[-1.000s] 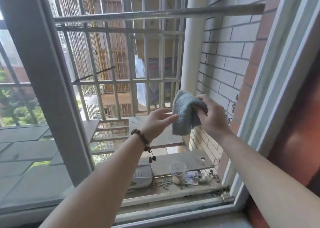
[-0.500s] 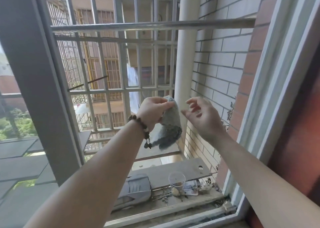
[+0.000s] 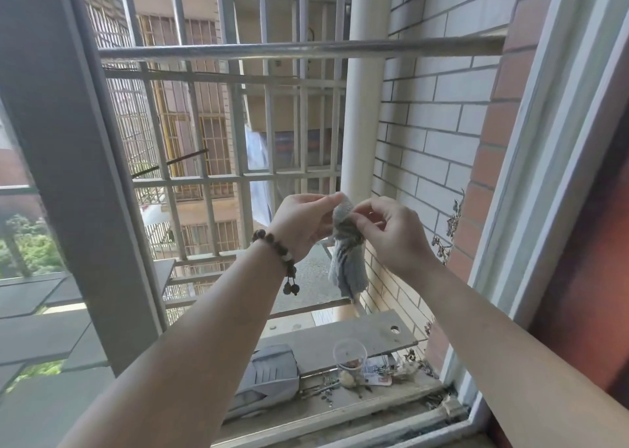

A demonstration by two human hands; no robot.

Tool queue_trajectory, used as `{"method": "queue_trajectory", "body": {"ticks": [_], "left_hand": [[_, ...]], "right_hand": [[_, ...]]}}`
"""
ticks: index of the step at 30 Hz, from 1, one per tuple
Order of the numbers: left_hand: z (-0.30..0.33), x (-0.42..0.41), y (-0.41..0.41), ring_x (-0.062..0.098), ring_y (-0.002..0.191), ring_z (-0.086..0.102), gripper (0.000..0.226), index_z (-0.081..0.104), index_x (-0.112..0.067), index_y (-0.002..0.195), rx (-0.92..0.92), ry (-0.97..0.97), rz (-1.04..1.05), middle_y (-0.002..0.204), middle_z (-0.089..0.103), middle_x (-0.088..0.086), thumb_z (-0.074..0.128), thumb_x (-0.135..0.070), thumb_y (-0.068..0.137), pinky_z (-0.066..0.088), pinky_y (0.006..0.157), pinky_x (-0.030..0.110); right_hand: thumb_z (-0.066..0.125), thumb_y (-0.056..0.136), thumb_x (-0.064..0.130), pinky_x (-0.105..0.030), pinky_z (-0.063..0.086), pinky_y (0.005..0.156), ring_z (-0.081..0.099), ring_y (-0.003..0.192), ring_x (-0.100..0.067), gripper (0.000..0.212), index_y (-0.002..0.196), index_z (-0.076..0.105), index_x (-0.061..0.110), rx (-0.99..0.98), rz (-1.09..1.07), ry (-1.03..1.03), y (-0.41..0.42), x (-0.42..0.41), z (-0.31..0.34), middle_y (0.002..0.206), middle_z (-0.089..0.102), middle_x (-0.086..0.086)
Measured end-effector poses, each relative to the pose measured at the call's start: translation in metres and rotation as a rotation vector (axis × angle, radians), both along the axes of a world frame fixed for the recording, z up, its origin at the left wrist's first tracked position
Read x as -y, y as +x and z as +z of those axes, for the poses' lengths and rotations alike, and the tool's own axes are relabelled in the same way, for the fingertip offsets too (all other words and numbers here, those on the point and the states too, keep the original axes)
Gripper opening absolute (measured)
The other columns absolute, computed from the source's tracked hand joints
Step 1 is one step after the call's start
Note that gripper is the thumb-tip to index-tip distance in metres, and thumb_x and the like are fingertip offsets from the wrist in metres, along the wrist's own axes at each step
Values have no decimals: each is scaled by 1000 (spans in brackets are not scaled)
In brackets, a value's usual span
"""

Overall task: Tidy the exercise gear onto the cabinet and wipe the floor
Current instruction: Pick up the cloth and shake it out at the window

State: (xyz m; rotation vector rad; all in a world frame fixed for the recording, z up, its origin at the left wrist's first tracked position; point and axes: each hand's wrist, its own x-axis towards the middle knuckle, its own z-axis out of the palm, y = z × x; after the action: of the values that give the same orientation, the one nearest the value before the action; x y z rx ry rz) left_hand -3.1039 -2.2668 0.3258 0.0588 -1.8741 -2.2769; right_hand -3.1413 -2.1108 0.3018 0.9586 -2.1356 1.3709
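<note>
Both hands, left (image 3: pixel 301 224) and right (image 3: pixel 391 233), pinch a hanging grey cloth (image 3: pixel 349 263) beyond the sill (image 3: pixel 340 410), near the bars (image 3: pixel 238 175); no legible writing.

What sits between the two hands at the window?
In the head view, the grey cloth hangs bunched between the left hand and right hand, its top pinched by both hands' fingers.

No legible text, brand or number anywhere, printed paper scrap (image 3: pixel 377 369) on the window ledge at lower centre-right of the frame shows red and dark marks too blurred to read
</note>
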Motion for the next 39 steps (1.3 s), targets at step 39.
{"method": "queue_trajectory", "body": {"ticks": [39], "left_hand": [[55, 0, -21, 17, 68, 59, 13, 67, -13, 82, -238, -713, 177, 75, 66, 6, 64, -23, 90, 57, 73, 39]], "right_hand": [[69, 81, 45, -30, 48, 72, 58, 78, -14, 35, 94, 62, 12, 246, 80, 150, -30, -1, 53, 85, 65, -3]]}}
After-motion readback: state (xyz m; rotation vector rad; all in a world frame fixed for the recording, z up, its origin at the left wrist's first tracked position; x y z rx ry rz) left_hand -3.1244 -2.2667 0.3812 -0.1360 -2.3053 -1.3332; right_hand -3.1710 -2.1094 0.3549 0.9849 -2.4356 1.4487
